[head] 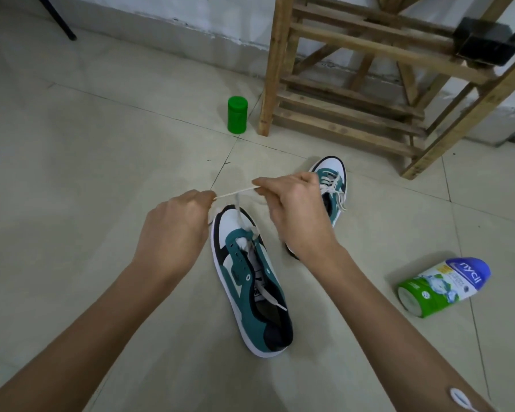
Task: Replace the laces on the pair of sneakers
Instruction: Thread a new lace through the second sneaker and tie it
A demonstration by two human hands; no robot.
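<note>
A teal, white and black sneaker [250, 281] lies on the tiled floor in the middle, toe pointing away from me. A cream lace [235, 193] is stretched taut between my two hands above its toe; part of it runs down into the front eyelets. My left hand [173, 230] pinches one end of that stretch and my right hand [298, 209] pinches the other. A loose lace end lies across the tongue opening. The second sneaker [335, 179], with its lace threaded, sits behind my right hand, partly hidden by it.
A green lidded jar [237, 115] stands on the floor near a wooden rack's leg [275, 69]. A green, white and blue canister [442, 286] lies on its side at the right. A black pole foot [67, 34] is at the far left.
</note>
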